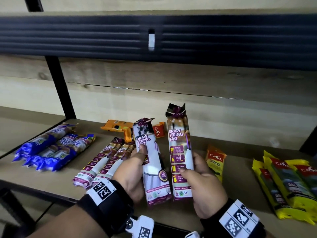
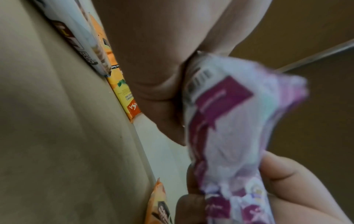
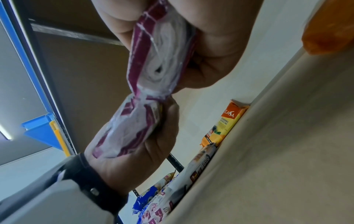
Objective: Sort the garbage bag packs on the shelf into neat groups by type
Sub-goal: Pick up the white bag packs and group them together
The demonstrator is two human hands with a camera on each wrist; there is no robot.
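Observation:
Two purple-and-white "Draw String Bag" packs stand upright in the air above the wooden shelf [image 1: 240, 172]. My left hand [image 1: 133, 170] grips the left pack [image 1: 151, 162] around its middle, thumb on the front. My right hand [image 1: 203, 176] grips the right pack [image 1: 179, 148] the same way, a little higher. The packs are side by side, nearly touching. The left wrist view shows the left pack [image 2: 229, 128] blurred between my fingers. In the right wrist view the bottom end of the right pack [image 3: 159, 60] shows, with the left pack [image 3: 130, 130] below it.
Two more purple packs [image 1: 103, 162] lie on the shelf left of my hands. Several blue packs [image 1: 51, 150] lie at the far left, orange packs [image 1: 118, 127] at the back wall, one small yellow pack [image 1: 216, 160] to the right, yellow packs [image 1: 288, 182] at the far right.

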